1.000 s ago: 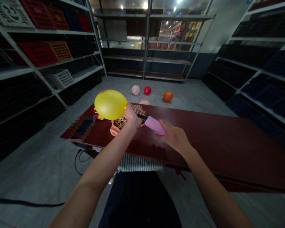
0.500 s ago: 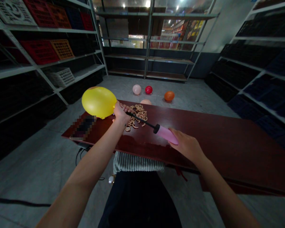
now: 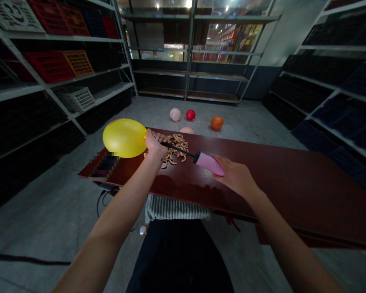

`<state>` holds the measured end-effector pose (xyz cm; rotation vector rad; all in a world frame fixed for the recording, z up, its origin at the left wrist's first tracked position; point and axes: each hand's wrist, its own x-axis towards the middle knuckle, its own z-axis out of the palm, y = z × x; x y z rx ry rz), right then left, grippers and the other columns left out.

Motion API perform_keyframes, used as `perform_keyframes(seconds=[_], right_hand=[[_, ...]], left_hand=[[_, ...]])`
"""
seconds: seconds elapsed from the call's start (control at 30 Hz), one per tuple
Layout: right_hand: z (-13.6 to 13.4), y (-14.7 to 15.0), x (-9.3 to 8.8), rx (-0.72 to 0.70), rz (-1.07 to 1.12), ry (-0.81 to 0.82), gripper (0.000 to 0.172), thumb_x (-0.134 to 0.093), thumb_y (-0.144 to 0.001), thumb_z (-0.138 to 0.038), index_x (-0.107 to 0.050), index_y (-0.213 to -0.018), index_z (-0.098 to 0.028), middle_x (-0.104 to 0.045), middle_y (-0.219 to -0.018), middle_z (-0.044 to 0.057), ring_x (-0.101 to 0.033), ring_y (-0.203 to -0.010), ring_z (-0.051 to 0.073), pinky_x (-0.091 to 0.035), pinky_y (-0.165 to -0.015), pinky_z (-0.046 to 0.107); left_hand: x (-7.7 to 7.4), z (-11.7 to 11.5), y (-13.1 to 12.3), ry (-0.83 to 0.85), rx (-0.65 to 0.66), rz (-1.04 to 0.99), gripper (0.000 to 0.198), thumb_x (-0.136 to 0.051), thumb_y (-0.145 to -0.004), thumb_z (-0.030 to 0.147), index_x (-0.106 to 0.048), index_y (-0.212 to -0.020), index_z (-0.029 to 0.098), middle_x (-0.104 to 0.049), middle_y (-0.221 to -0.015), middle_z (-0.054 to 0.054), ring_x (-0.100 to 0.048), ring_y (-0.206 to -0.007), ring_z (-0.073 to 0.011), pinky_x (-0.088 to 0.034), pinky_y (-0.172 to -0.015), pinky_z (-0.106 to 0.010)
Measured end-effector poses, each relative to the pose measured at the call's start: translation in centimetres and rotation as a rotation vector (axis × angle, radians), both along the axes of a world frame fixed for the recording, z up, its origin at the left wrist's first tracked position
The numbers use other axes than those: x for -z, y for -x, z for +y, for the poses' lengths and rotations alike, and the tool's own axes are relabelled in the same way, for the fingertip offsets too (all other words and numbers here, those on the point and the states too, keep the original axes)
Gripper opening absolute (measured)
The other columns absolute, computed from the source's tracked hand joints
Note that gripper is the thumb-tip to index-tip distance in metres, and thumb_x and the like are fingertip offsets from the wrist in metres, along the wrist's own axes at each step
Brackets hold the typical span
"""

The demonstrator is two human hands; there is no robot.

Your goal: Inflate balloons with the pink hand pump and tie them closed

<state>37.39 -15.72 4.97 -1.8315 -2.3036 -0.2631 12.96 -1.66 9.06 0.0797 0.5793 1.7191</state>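
Observation:
A yellow balloon (image 3: pixel 125 138), inflated, sits at the left end of a hand pump. My left hand (image 3: pixel 155 144) is closed around the balloon's neck and the pump's front end, so the join between them is hidden. From that hand a thin black rod runs to the right into the pink barrel of the balloon pump (image 3: pixel 208 162). My right hand (image 3: pixel 232 173) grips the barrel's far end. Under the rod, a pile of tan, curled pieces (image 3: pixel 178 146) lies on the dark red table (image 3: pixel 277 179).
A pixelated, dark flat object (image 3: pixel 105 166) rests at the table's left end. On the floor beyond are a white balloon (image 3: pixel 175 114), a red balloon (image 3: pixel 190 114) and an orange balloon (image 3: pixel 216 123); a peach balloon (image 3: pixel 187 130) peeks over the far edge. Shelves with crates (image 3: pixel 76 63) line the left.
My right hand and the pink barrel have moved left and slightly up, leaving less black rod showing. The yellow balloon has dipped and shifted a little left.

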Motion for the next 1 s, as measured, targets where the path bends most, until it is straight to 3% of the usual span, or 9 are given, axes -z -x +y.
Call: perform_keyframes(seconds=[0.13,0.3,0.4,0.53,0.77,1.0], right_hand=[[1.3,2.5,-1.4,-0.008,0.025,0.009,0.054,-0.062,-0.086,-0.034,-0.050,-0.137,-0.021,-0.069,-0.129,0.011,-0.072,-0.097,0.028,-0.054,-0.074,0.035],[2.3,5.0,-2.5,-0.019,0.060,0.001,0.058,-0.063,-0.085,-0.038,-0.048,-0.138,-0.020,-0.071,-0.123,0.011,-0.072,-0.090,0.027,-0.051,-0.069,0.034],[2.5,5.4,-2.6,-0.031,0.062,0.002,0.057,-0.062,-0.086,-0.039,-0.049,-0.138,-0.020,-0.071,-0.121,0.012,-0.072,-0.087,0.027,-0.051,-0.067,0.035],[2.6,5.3,-2.2,-0.029,0.072,-0.004,0.055,-0.061,-0.088,-0.041,-0.049,-0.139,-0.022,-0.071,-0.120,0.011,-0.072,-0.089,0.027,-0.051,-0.066,0.035],[2.4,4.7,-1.1,-0.028,0.108,0.002,0.060,-0.062,-0.089,-0.047,-0.046,-0.143,-0.024,-0.069,-0.127,0.009,-0.072,-0.095,0.027,-0.054,-0.069,0.035],[1.4,1.5,-0.2,-0.042,0.062,0.018,0.059,-0.062,-0.090,-0.044,-0.046,-0.143,-0.025,-0.066,-0.133,0.010,-0.071,-0.103,0.028,-0.057,-0.076,0.037]], left_hand=[[-0.4,-0.6,-1.4,-0.037,0.007,0.006,0.042,-0.045,-0.096,0.019,-0.024,-0.061,0.020,-0.021,-0.046,0.008,-0.021,-0.035,-0.0053,-0.019,-0.040,-0.022],[0.1,-1.4,-3.2,-0.165,0.027,0.058,0.052,-0.066,-0.089,0.037,-0.026,-0.061,0.021,-0.024,-0.047,0.008,-0.023,-0.037,-0.0061,-0.022,-0.039,-0.024],[0.0,-1.6,-3.2,-0.176,0.037,0.052,0.052,-0.065,-0.090,0.038,-0.027,-0.060,0.020,-0.024,-0.047,0.007,-0.023,-0.037,-0.0060,-0.022,-0.039,-0.024],[-0.4,-1.6,-2.8,-0.133,0.050,0.028,0.047,-0.054,-0.096,0.029,-0.027,-0.058,0.020,-0.022,-0.045,0.007,-0.022,-0.035,-0.0061,-0.020,-0.038,-0.023],[-0.2,-1.1,-2.4,-0.153,0.027,0.053,0.051,-0.061,-0.092,0.036,-0.026,-0.059,0.020,-0.022,-0.046,0.008,-0.023,-0.035,-0.0058,-0.020,-0.038,-0.022],[-0.6,-0.7,-0.7,-0.097,0.022,0.017,0.043,-0.046,-0.096,0.021,-0.025,-0.059,0.020,-0.022,-0.045,0.007,-0.022,-0.035,-0.0060,-0.020,-0.039,-0.022]])
